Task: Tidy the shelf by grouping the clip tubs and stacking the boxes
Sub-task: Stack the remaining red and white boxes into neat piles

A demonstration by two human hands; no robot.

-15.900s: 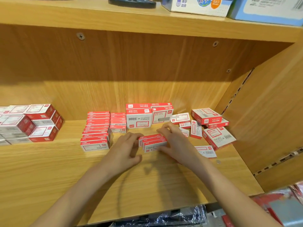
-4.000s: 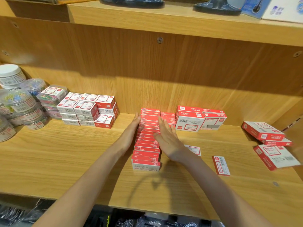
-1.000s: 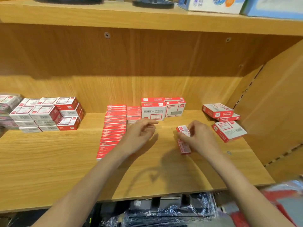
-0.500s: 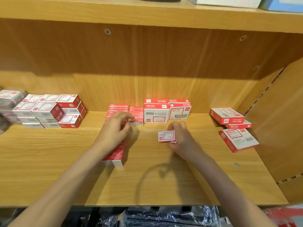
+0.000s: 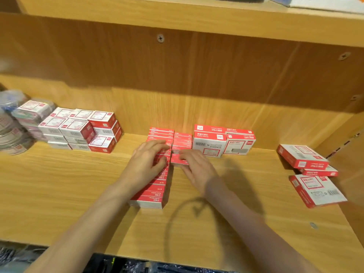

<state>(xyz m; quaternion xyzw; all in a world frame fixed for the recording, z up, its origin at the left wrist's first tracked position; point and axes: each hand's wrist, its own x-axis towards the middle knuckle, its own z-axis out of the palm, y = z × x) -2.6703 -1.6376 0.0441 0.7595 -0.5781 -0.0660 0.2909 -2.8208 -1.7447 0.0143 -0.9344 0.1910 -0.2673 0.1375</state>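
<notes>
A small red box point(image 5: 178, 160) sits in the right hand point(image 5: 197, 170), fingers pinching it at the front of the short row point(image 5: 182, 141), mid-shelf. The left hand point(image 5: 147, 164) lies flat and relaxed on the long row point(image 5: 155, 186) beside it. Both rows look nearly done, as does the stack point(image 5: 82, 131) to the left by the clip tubs point(image 5: 11, 123). Three flat boxes point(image 5: 309, 170) at far right remain loose. The wooden shelf point(image 5: 59, 184) has a panelled back.
</notes>
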